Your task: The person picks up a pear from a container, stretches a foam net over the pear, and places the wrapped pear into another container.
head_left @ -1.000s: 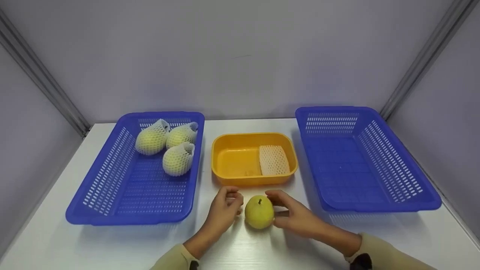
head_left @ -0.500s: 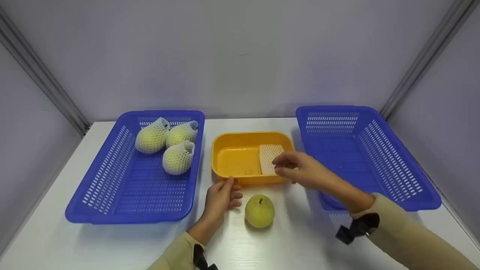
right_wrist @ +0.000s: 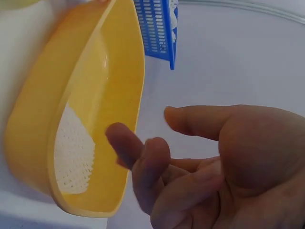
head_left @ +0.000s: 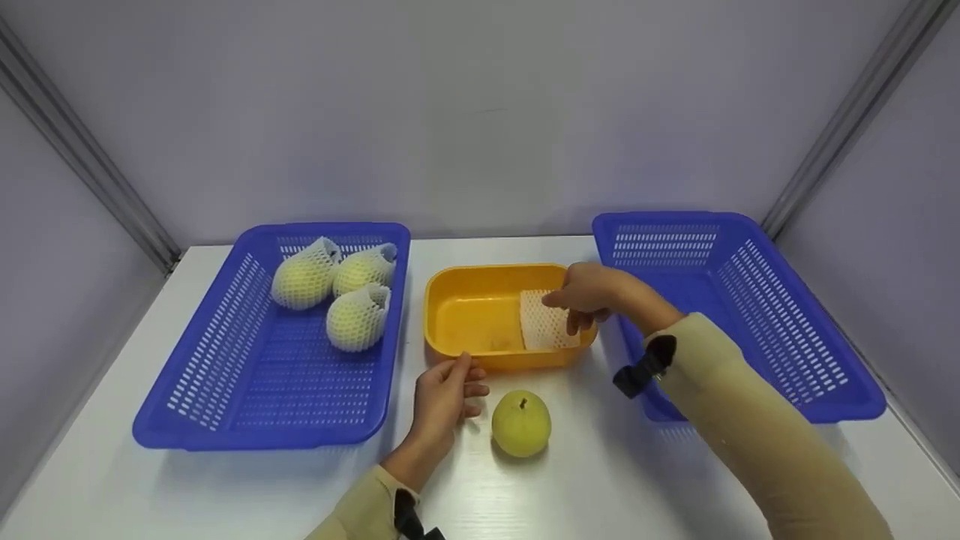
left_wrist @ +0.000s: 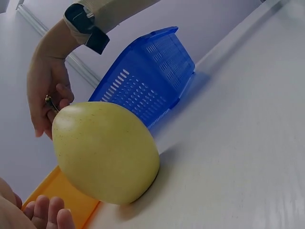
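My right hand (head_left: 592, 289) hovers above the right end of the yellow tub (head_left: 472, 322), thumb out and fingers loosely bent, holding nothing. Below it a white foam net sleeve (head_left: 538, 330) lies flat inside the tub; the right wrist view shows a gap between the fingers and that foam net sleeve (right_wrist: 71, 155). At the tub's front rim is the thumb of my left hand (head_left: 439, 397), its other fingers relaxed. A bare yellow-green pear (head_left: 522, 427) stands stem up on the table, just right of the left hand; in the left wrist view the pear (left_wrist: 105, 152) looms close.
On the left, a blue basket (head_left: 262, 437) contains 3 pears (head_left: 356, 319) in foam net sleeves. Another blue basket (head_left: 667, 247) stands to the right, partly behind my right forearm. Pale walls close off the white table (head_left: 480, 502) at the back and sides.
My right hand has let go of the pear and moved up and forward to above the foam net sleeve. The left hand has shifted forward to the tub's rim.
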The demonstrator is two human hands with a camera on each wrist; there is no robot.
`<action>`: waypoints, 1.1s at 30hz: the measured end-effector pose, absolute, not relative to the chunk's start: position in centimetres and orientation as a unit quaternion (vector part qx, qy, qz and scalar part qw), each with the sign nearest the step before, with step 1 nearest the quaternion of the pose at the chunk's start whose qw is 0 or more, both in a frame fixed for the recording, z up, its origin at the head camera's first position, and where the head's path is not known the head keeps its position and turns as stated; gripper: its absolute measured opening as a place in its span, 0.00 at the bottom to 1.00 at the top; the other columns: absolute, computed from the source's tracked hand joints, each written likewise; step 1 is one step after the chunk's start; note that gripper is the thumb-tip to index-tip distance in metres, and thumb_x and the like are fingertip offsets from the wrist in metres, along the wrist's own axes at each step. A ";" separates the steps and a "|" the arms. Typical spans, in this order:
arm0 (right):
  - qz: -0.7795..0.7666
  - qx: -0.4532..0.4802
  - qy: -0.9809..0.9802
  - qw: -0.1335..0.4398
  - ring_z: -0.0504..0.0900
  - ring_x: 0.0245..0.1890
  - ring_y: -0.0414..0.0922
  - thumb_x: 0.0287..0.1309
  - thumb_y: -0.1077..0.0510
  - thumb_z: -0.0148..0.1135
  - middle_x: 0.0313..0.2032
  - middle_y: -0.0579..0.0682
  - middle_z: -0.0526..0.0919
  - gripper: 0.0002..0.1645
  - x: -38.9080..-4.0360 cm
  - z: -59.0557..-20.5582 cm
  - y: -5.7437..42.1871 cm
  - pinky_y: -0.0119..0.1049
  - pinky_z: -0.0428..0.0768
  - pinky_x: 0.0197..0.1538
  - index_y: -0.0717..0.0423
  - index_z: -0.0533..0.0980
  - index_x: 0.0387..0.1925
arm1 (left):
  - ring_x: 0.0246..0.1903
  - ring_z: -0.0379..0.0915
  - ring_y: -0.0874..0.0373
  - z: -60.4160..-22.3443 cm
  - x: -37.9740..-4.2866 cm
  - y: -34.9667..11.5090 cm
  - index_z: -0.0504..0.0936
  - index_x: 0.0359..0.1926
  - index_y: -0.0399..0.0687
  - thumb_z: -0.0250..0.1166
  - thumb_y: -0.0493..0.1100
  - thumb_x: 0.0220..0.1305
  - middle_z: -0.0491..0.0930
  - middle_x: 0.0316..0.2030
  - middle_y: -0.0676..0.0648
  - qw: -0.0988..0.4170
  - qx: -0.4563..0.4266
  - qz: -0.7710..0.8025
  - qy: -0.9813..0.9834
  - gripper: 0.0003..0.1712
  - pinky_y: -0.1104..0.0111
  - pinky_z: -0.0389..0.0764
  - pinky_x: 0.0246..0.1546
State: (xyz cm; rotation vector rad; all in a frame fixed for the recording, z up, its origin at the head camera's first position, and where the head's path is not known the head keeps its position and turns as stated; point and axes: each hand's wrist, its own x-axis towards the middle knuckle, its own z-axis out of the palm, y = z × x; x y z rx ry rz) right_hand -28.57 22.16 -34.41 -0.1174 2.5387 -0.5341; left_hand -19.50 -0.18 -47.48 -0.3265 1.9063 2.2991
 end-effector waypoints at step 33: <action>-0.019 0.002 0.956 0.294 0.68 0.19 0.41 0.59 0.55 0.66 0.17 0.47 0.71 0.17 -30.4 -39.7 19.7 0.31 0.64 0.25 0.56 0.75 0.18 | 0.26 0.82 0.60 -47.1 -19.6 0.2 0.82 0.47 0.33 0.52 0.46 0.80 0.85 0.33 0.43 0.051 -0.114 0.748 0.651 0.20 0.74 0.77 0.17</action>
